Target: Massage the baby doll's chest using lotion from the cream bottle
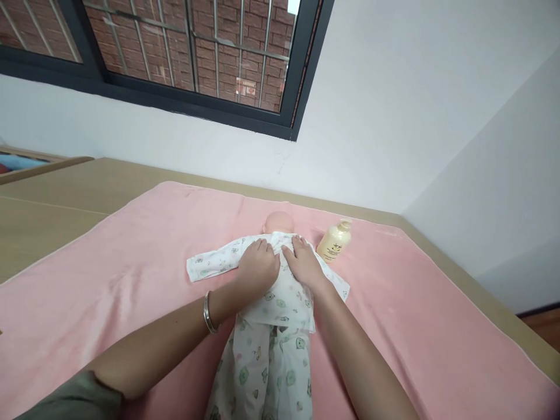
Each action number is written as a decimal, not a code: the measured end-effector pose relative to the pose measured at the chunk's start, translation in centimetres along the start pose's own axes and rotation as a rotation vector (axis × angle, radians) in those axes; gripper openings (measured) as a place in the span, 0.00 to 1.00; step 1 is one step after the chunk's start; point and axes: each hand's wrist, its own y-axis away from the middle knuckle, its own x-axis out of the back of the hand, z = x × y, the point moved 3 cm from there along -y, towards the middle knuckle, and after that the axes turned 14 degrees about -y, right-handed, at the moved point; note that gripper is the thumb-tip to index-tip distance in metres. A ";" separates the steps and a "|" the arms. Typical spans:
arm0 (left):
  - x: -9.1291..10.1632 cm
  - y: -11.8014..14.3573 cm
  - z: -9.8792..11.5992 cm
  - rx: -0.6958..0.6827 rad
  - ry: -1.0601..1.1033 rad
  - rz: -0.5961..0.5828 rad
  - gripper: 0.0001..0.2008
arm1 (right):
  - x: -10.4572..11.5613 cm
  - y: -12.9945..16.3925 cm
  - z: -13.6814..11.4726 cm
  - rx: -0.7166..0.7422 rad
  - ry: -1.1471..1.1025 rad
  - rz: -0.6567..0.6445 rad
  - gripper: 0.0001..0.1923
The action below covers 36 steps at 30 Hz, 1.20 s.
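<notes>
A baby doll lies on its back, its head toward the wall, dressed in a white printed baby shirt and matching printed trousers. My left hand, with a silver bangle at the wrist, is closed on the shirt's chest, its fingers curled into the fabric. Beside it, my right hand rests on the other side of the chest with fingers stretched out. Small creases run in the cloth between both hands. The sleeves spread out to either side. The doll's face is mostly out of sight.
Right of the doll's head stands a pale yellow pump bottle. A pink blanket covers most of the wooden tabletop. White walls bound the back and right, with a dark-framed, barred window above.
</notes>
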 end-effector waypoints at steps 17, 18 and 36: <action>-3.5 -0.6 -2.6 0.236 0.395 0.132 0.20 | -0.6 0.7 -0.9 0.085 -0.051 0.017 0.32; -3.5 -0.5 -2.7 0.244 0.418 0.152 0.20 | -0.4 0.3 -0.4 0.092 -0.075 0.015 0.33; -3.6 -0.2 -3.0 0.299 0.560 0.198 0.18 | 0.1 2.7 -4.0 0.215 -0.130 0.178 0.28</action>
